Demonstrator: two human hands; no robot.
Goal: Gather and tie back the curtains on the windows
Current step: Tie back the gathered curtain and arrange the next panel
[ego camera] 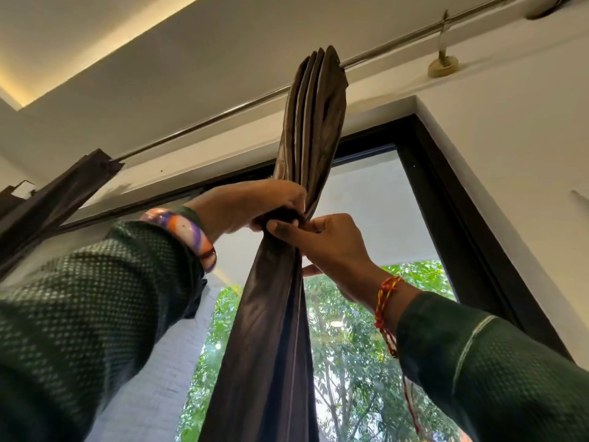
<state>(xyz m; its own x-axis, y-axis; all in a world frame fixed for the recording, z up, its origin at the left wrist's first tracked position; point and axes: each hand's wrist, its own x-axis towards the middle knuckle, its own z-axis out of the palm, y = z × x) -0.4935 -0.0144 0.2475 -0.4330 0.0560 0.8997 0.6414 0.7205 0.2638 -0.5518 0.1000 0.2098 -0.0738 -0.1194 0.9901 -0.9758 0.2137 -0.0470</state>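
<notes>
Both hands clamp the gathered brown curtain (306, 129) at centre frame, my left hand (271, 202) fisted around the bunch, my right hand (322, 240) pinching folds just below, so I should cinch tight before tying, with the rod (398, 43) toward one o'clock and the window (366, 218) behind.

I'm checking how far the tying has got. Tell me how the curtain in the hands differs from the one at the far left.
The middle curtain is pinched into a tight bunch by the left hand and right hand; the left curtain hangs ungripped. The middle curtain fans out below the grip in front of the window; the left curtain sits at the frame's edge, mostly cut off. Both are dark brown and hang from the same rod.
</notes>
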